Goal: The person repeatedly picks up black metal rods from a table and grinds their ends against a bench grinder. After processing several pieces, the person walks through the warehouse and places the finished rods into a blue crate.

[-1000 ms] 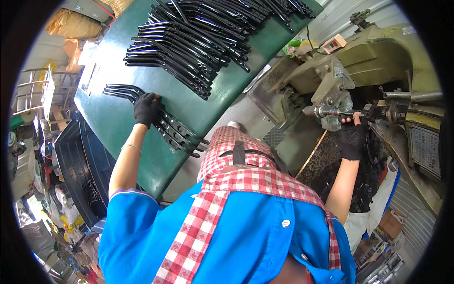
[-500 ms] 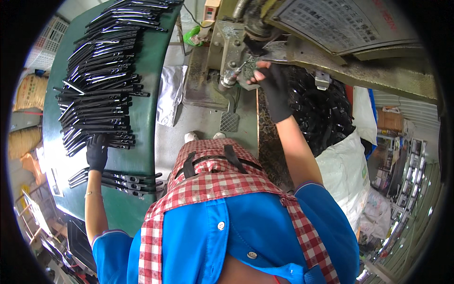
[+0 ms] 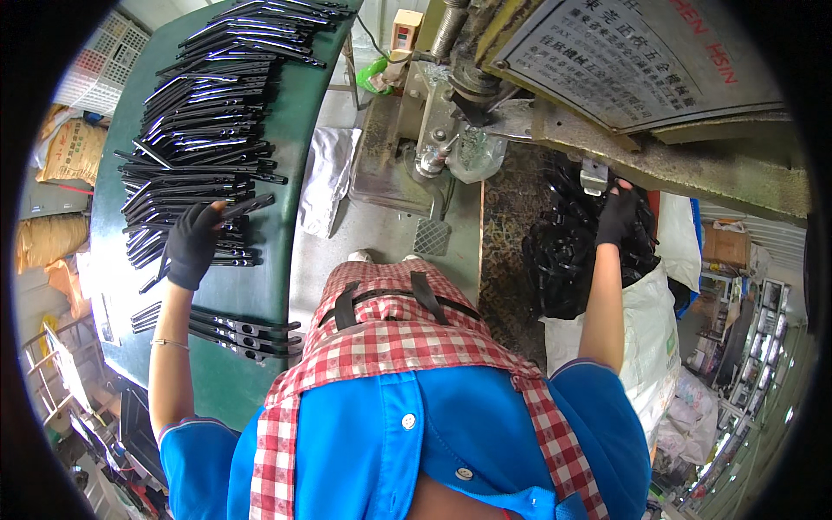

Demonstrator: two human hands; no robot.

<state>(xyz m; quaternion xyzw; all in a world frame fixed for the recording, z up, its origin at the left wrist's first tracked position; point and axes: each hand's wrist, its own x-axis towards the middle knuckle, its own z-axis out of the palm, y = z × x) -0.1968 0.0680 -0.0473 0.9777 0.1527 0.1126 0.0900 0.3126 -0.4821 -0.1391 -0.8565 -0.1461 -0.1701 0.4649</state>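
Black fingerless gloves cover both my hands. Over the near end of a long row of bent black metal bars [image 3: 204, 160], my left hand [image 3: 192, 247] is closed on one black bar [image 3: 250, 206], whose flat end sticks out to the right past the thumb. My right hand [image 3: 617, 217] reaches over a heap of loose black metal parts [image 3: 555, 260] on the right. Its bare fingertips show beside a small metal bracket under the machine. Dark glove and dark parts merge there, so its grip is unclear.
The bars lie on a green table [image 3: 234, 381], with several separate bars [image 3: 243, 334] nearer me. Ahead stands a press machine [image 3: 442, 113] with a foot pedal [image 3: 432, 236] below. A white woven sack [image 3: 607, 334] borders the heap. A silvery sheet [image 3: 328, 178] lies on the floor.
My right hand has moved from the machine's working point to the heap on the right. My left hand has lifted off the row's near end with a bar, and moved slightly away from me.
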